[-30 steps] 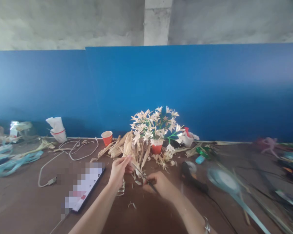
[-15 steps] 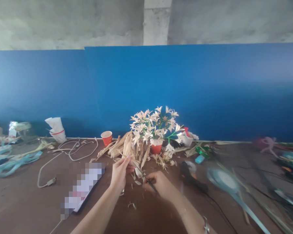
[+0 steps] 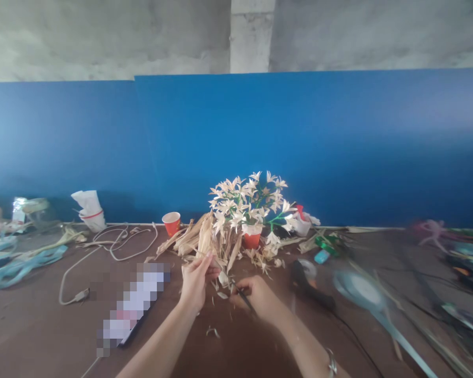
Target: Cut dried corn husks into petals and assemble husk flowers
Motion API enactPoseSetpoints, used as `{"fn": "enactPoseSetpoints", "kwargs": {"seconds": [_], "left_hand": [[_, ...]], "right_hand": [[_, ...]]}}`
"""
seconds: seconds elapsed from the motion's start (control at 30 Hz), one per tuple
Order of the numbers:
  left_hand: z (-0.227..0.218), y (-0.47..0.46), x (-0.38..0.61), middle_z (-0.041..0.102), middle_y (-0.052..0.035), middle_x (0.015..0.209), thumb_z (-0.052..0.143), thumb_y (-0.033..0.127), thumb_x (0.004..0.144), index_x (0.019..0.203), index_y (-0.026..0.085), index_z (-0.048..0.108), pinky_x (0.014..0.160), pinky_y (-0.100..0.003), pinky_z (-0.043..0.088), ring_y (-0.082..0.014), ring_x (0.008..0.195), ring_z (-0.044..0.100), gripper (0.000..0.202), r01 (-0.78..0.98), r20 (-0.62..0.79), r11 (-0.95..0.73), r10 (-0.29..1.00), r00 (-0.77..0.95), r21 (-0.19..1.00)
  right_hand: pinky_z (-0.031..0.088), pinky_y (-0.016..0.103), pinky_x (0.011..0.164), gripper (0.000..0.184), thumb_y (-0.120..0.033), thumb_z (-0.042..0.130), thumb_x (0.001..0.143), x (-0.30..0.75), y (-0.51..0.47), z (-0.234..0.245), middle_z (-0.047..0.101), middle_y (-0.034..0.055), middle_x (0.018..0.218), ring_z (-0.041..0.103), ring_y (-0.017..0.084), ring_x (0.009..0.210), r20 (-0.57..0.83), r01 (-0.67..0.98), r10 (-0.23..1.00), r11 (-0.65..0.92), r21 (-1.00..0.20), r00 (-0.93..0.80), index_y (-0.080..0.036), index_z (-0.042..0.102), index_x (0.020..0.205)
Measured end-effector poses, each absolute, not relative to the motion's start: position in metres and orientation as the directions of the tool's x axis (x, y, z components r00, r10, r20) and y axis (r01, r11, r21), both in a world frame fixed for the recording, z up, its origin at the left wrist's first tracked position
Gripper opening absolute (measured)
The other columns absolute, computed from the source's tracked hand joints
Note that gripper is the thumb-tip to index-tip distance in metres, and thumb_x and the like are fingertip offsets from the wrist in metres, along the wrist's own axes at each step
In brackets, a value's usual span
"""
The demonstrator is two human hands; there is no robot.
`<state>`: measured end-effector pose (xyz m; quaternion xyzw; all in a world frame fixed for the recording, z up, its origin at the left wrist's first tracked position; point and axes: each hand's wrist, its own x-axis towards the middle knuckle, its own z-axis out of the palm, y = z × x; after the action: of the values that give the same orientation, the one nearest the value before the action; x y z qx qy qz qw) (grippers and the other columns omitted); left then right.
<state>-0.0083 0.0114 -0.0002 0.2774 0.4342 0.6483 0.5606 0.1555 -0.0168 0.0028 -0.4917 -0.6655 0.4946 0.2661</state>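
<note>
My left hand (image 3: pixel 194 281) is closed in a pinch over the front of the dry corn husks (image 3: pixel 199 239). What its fingertips hold is too small to make out. To its right, my right hand (image 3: pixel 258 298) is closed around a slender dark tool (image 3: pixel 243 297) that points up and left toward the left fingertips. Whether the tool is scissors or tweezers cannot be told. Behind the hands, white husk flowers (image 3: pixel 248 202) on green stems stand in a red paper cup (image 3: pixel 252 239). Small husk scraps (image 3: pixel 222 295) lie between the hands.
A second red cup (image 3: pixel 172 224) stands behind a power strip (image 3: pixel 132 310), and a white cable (image 3: pixel 65 275) loops at left. On the right lie a black glue gun (image 3: pixel 309 289) with its cord, a pale blue ribbon roll (image 3: pixel 362 291) and thin stems. A blue panel (image 3: pixel 173 142) backs the table.
The dark tool's tip has drawn back from the left fingertips, down and to the right. Both hands stay almost in place, and the view has shifted slightly.
</note>
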Motion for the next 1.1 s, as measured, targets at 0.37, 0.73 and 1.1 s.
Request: {"fn": "enactPoseSetpoints", "kwargs": {"seconds": [0.37,0.73,1.1], "left_hand": [[0.0,0.012,-0.007,0.065,-0.0026,0.053,0.081,0.031,0.049,0.067,0.009,0.068,0.046,-0.017,0.05,-0.0127,0.051,0.063,0.032,-0.526,-0.158,0.042,0.971,-0.177,0.85],[0.003,0.01,-0.007,0.058,0.0008,0.041,0.076,0.04,0.052,0.055,0.013,0.059,0.037,-0.018,0.04,-0.0106,0.037,0.054,0.033,-0.366,-0.13,0.032,0.96,-0.247,0.93],[0.007,0.018,-0.027,0.044,0.0064,0.034,0.072,0.049,0.054,0.05,0.015,0.053,0.034,-0.017,0.027,-0.0053,0.032,0.038,0.039,-0.182,-0.026,-0.026,0.96,-0.278,0.983]], "right_hand": [[0.029,0.016,0.032,0.025,-0.038,0.067,0.063,0.152,-0.02,0.009,0.047,-0.0052,0.042,0.04,0.007,0.035,-0.214,0.391,0.925,-0.08,-0.917,-0.313,-0.014,0.064,0.068],[0.03,0.016,0.037,0.024,-0.038,0.066,0.066,0.156,-0.013,-0.012,0.05,-0.0043,0.043,0.041,0.006,0.038,-0.135,0.361,0.92,0.007,-0.933,-0.368,-0.014,0.063,0.066],[0.033,0.015,0.036,0.027,-0.038,0.064,0.067,0.171,-0.016,0.007,0.05,-0.0049,0.045,0.045,0.006,0.038,-0.201,0.357,0.851,-0.017,-0.934,-0.486,-0.013,0.066,0.076]]}}
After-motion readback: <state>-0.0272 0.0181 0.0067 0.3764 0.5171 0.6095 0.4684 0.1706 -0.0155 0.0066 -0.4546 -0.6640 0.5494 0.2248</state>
